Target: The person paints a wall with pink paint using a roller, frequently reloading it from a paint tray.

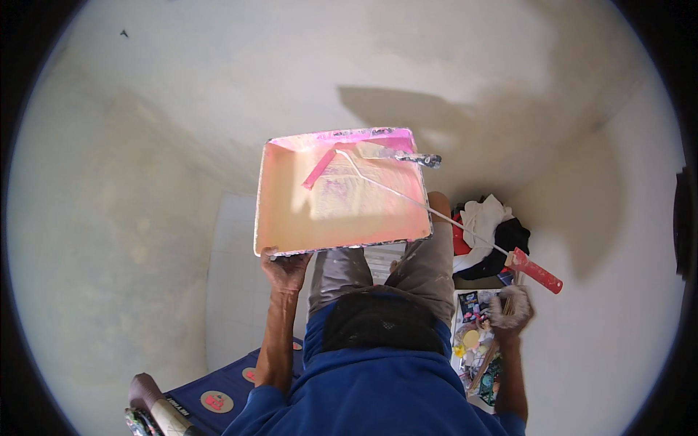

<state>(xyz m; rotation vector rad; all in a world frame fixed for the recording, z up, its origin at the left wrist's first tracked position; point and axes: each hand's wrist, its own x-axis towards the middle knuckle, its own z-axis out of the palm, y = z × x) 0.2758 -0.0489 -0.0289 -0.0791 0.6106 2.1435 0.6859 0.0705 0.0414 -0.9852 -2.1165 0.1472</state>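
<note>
My left hand [285, 270] grips the near left edge of a wide paint tray [287, 232], with the thumb over the rim. The tray holds cream paint and has pink smears along its far side. Across it lies a small paint roller [320, 170] with a pink sleeve. Its long wire shaft runs out past the tray's right side to a red handle [536, 272]. A flat tool with a paint-spattered dark handle [420, 158] rests on the far right rim. Low on the right, my right hand [518, 320] is closed around a fuzzy grey-brown loop-shaped thing [509, 304].
A pile of white, black and red cloth [487, 232] lies right of my knees. Below it, a rack or box of mixed small items [472, 341] stands beside my right arm. A dark blue printed cloth surface [225, 389] is at lower left. Pale walls [182, 131] surround me.
</note>
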